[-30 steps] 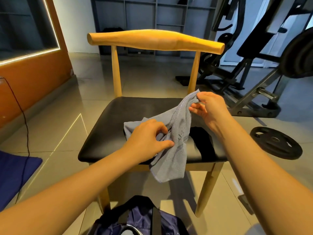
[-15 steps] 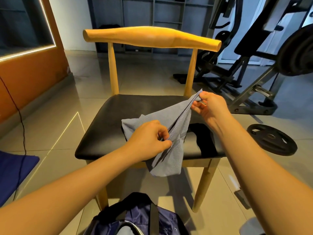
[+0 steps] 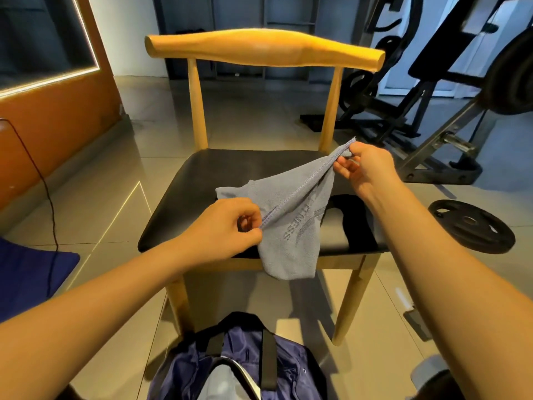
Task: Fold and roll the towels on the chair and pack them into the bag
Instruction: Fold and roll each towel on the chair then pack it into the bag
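At the far left a flat navy mat [image 3: 26,278] lies on glossy beige tiles, with a thin black cable [image 3: 46,192] trailing over it. The left hand [image 3: 227,226] pinches the stitched hem of the grey towel [image 3: 291,220] between thumb and curled fingers. The towel is soft, nubbly cloth with a raised seam, pulled taut above the chair [image 3: 259,50]. One end lies on the smooth black seat and a rounded fold hangs over the seat's front edge. Embossed letters ending in "NESS" read upside down beside a swoosh mark. The chair has a rounded wooden backrest and tapered legs, with bare seat to the left of the towel. Below, on the floor just in front of the chair, the crinkly navy bag [image 3: 291,368] with black straps gapes open. The right hand [image 3: 363,166] grasps the towel's far corner, lifted near the back post. Further right a black weight plate [image 3: 473,229] lies flat on the tiles, and a dark steel gym frame [image 3: 432,111] stands behind it.
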